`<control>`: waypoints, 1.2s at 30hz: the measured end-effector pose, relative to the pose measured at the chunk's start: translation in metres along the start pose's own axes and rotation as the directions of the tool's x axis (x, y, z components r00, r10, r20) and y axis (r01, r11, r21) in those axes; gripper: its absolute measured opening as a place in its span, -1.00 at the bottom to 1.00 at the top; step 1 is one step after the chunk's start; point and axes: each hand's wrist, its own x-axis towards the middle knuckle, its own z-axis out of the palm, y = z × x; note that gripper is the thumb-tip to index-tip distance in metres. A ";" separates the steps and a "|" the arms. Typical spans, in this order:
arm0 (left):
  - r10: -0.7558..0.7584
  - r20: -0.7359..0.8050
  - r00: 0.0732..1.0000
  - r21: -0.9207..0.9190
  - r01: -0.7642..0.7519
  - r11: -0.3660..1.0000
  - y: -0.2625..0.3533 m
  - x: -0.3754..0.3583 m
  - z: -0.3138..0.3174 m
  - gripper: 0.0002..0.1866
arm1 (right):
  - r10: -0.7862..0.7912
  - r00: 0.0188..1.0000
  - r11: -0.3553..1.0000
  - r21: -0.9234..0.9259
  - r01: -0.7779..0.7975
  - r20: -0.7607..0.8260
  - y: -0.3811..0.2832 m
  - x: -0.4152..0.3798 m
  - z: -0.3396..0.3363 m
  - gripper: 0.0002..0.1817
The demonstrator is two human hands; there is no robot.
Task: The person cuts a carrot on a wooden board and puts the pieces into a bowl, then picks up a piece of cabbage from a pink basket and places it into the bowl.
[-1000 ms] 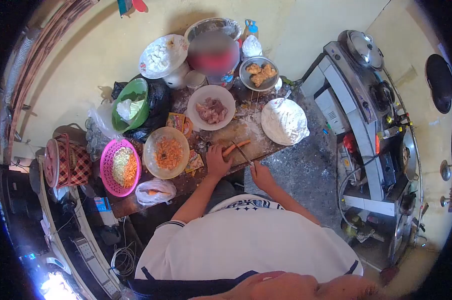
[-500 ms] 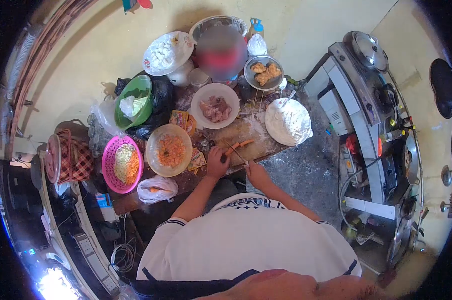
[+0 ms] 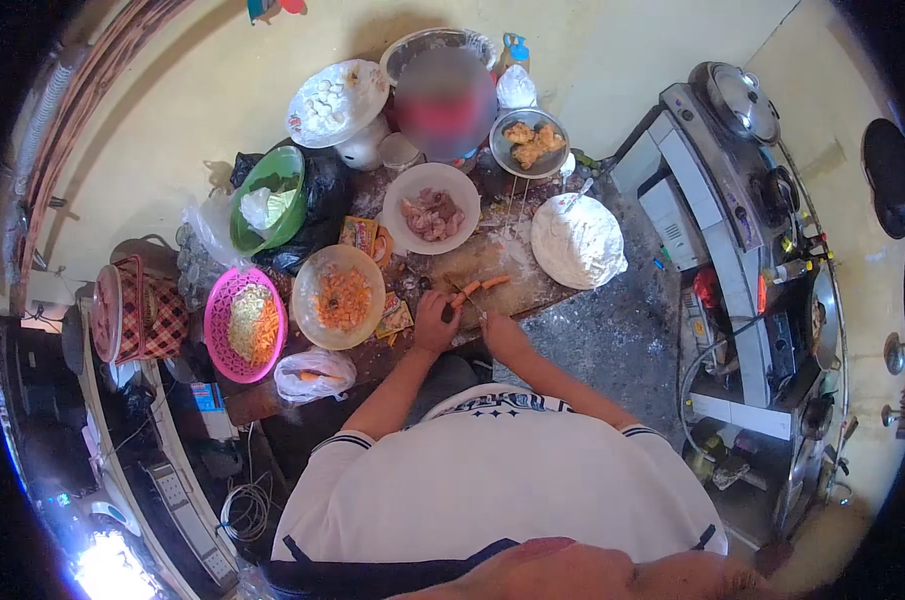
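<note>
On the wooden board point(image 3: 533, 285) at the table's front edge, my left hand point(image 3: 435, 325) is closed on a carrot point(image 3: 462, 297). A small dark patch shows at that hand's fingers; I cannot make out what it is. My right hand point(image 3: 508, 340) grips a knife point(image 3: 469, 301), whose blade lies across the carrot beside my left fingers. Cut carrot pieces point(image 3: 495, 282) lie just right of the blade. Behind the board stands a pale bowl of raw meat point(image 3: 433, 210). To the left is a bowl of chopped carrot point(image 3: 341, 300).
A pink basket point(image 3: 213, 330) holds shredded vegetables, near a plastic bag point(image 3: 315, 378). A green basin point(image 3: 291, 222) is farther back. Right of the board sits a container of white flour point(image 3: 578, 240), with a strainer of fried pieces point(image 3: 531, 145) behind. A stove counter point(image 3: 718, 170) stands at right.
My right hand and the knife have shifted a little left, toward my left hand. The carrot on the right now shows as separate pieces. My left hand stays nearly in place.
</note>
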 end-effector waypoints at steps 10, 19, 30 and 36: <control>-0.005 0.133 0.991 0.237 -0.027 0.971 0.023 0.020 0.011 -0.58 | 0.102 0.977 0.990 0.116 -0.082 -0.185 0.015 -0.030 -0.022 -0.72; 0.026 0.154 0.988 0.308 -0.074 0.949 0.017 0.036 0.048 -0.69 | 0.172 0.968 0.984 0.080 -0.160 -0.181 0.014 -0.028 -0.027 -0.72; 0.033 0.159 0.987 0.282 -0.078 0.956 0.015 0.037 0.049 -0.71 | 0.239 0.964 0.970 0.069 -0.233 -0.119 0.014 -0.023 -0.021 -0.73; 0.009 0.179 0.984 0.275 -0.059 0.960 0.015 0.037 0.049 -0.73 | 0.245 0.962 0.969 0.063 -0.239 -0.123 0.018 -0.011 -0.013 -0.72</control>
